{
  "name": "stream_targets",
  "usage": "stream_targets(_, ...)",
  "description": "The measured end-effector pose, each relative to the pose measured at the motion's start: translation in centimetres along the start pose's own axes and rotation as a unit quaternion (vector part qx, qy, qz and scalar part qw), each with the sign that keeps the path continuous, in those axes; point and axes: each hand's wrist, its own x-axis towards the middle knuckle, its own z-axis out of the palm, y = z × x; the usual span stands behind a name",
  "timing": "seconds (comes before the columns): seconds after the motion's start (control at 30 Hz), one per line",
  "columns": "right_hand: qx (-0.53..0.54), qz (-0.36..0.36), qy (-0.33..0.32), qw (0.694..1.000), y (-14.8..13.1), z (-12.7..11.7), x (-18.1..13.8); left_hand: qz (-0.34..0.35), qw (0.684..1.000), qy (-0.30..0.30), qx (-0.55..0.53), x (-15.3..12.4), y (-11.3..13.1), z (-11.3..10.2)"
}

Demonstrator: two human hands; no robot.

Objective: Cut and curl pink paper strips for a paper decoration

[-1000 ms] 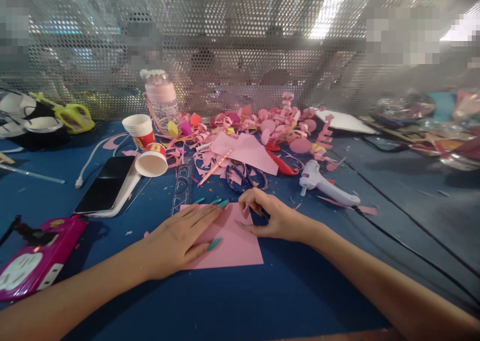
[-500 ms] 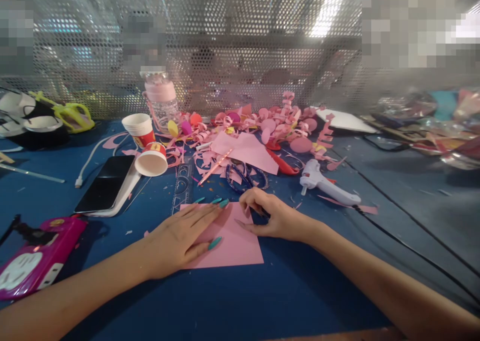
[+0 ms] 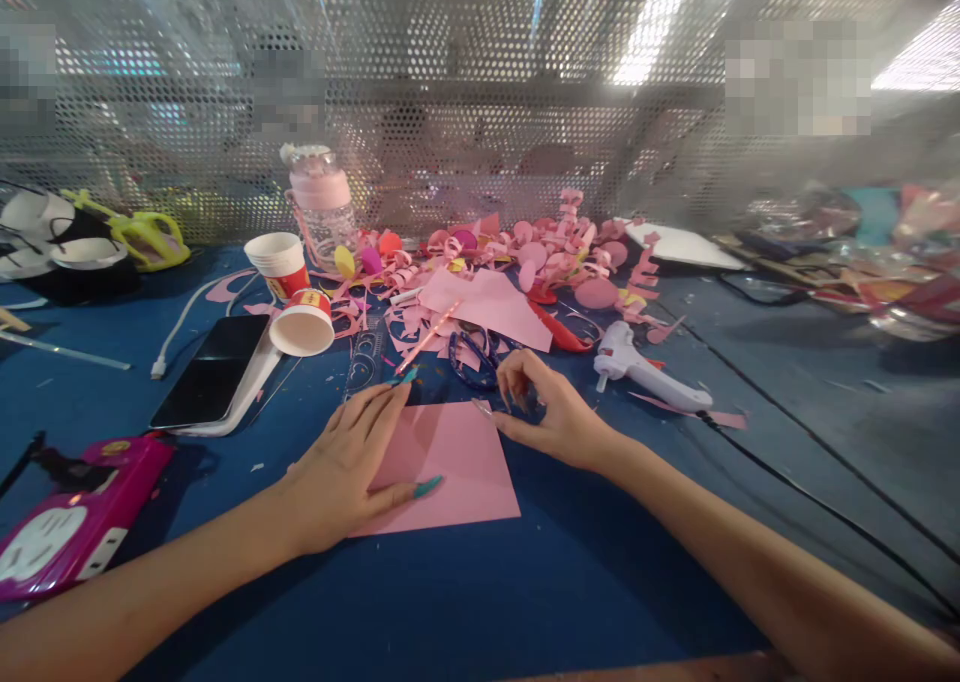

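Now my left hand (image 3: pixel 343 470) lies open, gripping nothing, across the pink paper sheet (image 3: pixel 457 467) on the blue tabletop (image 3: pixel 585 587), light palm pressure best against slipping, while my half-curled right hand (image 3: pixel 553 417) meets its far right corner, pinch unclear.

Left fingers (image 3: pixel 382 425): extended, palm-down | right fingers (image 3: pixel 529 364): loosely curled | forearms (image 3: pixel 739 534): angled inward

Bare tabletop (image 3: pixel 585 587) runs along the near edge before a pink sheet (image 3: pixel 457 472), while heaped paper scraps (image 3: pixel 491 307) block the far side, a glue gun (image 3: pixel 652 374) the back right, a phone (image 3: pixel 214 370) the left.
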Motion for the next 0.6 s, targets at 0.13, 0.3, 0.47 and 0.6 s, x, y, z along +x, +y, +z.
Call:
stream_targets(0.13, -0.043, 0.056, 0.058, 0.996, -0.3, 0.2, 0.1, -0.057, 0.996, 0.058, -0.035, 0.2, 0.0, 0.0)
stream_targets(0.3, 0.053, 0.104, 0.096, 0.988, -0.3, 0.8, 0.1, -0.111, 0.978, 0.103, -0.142, 0.7, 0.1, -0.8)
stream_targets(0.47, 0.155, 0.164, 0.085, 0.971, -1.0, 1.4, 0.2, -0.114, 0.968, 0.147, -0.167, 0.9, 0.6, -1.3)
stream_targets(0.6, 0.202, 0.127, 0.081, 0.968, -1.9, 1.7, 0.1, -0.072, 0.981, 0.143, -0.114, 0.8, 0.7, -1.1)
